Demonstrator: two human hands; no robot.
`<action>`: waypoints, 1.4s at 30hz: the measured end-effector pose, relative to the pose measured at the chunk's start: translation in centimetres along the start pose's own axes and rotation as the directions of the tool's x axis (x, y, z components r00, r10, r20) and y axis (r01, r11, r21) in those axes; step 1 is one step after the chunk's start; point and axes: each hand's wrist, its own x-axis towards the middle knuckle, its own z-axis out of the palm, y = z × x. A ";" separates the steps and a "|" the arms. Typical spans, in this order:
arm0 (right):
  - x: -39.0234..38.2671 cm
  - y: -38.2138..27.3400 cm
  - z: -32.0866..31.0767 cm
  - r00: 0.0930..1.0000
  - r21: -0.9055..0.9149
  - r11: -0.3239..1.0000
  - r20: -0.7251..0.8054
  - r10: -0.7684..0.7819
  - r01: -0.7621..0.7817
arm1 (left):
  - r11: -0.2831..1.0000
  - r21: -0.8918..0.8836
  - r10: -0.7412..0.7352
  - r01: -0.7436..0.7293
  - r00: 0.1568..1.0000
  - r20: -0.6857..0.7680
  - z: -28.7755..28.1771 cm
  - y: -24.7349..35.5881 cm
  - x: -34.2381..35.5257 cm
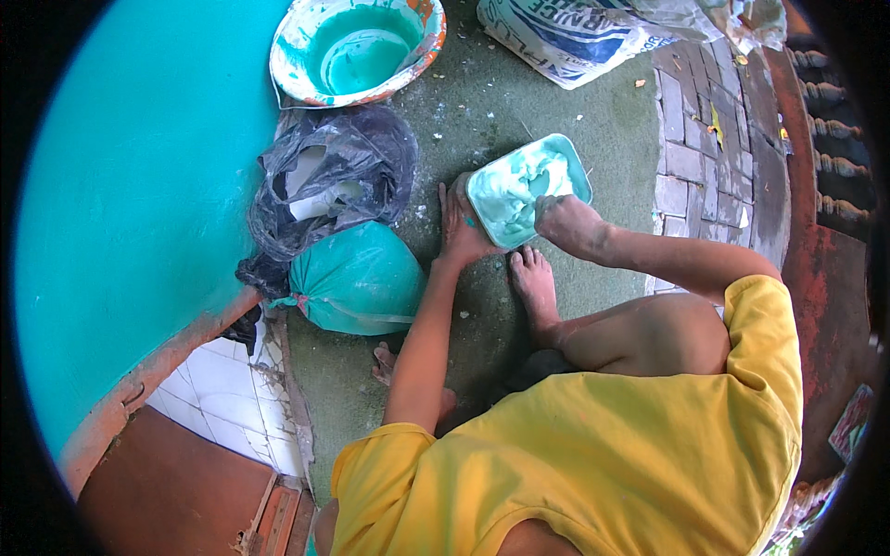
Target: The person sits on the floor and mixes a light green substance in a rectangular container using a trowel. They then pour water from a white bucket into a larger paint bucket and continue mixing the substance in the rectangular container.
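Tub [579, 174] of pale mint-green paste [502, 193]

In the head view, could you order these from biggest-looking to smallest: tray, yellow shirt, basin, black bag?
1. Yellow shirt
2. Basin and black bag: too alike to rank
3. Tray

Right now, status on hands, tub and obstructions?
Left hand against tub. Right hand fisted over its rim, contents unclear. Pale green paste inside. Bare foot close by.
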 end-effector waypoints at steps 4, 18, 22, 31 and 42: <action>-2.1 1.3 -1.4 0.999 0.054 0.998 0.047 -0.017 0.015 | 0.999 0.037 -0.023 0.022 0.999 0.028 -0.3 0.0 0.4; 1.5 5.5 -0.5 0.859 0.317 0.821 0.368 0.356 -0.476 | 0.998 -0.033 -0.045 0.045 0.999 0.001 -1.0 0.2 0.1; -0.5 6.5 -1.4 0.911 0.171 0.914 0.260 0.320 -0.369 | 0.997 -0.048 -0.053 0.054 0.998 0.022 -1.3 0.5 0.3; 2.1 5.1 -3.8 0.922 0.408 0.832 0.248 0.296 -0.376 | 0.999 -0.046 -0.019 0.021 0.999 0.029 -0.2 -1.1 -0.5; -0.1 6.0 -2.9 0.907 0.106 0.932 0.292 0.305 -0.348 | 0.996 -0.093 0.003 -0.008 0.998 -0.057 -1.1 0.0 0.0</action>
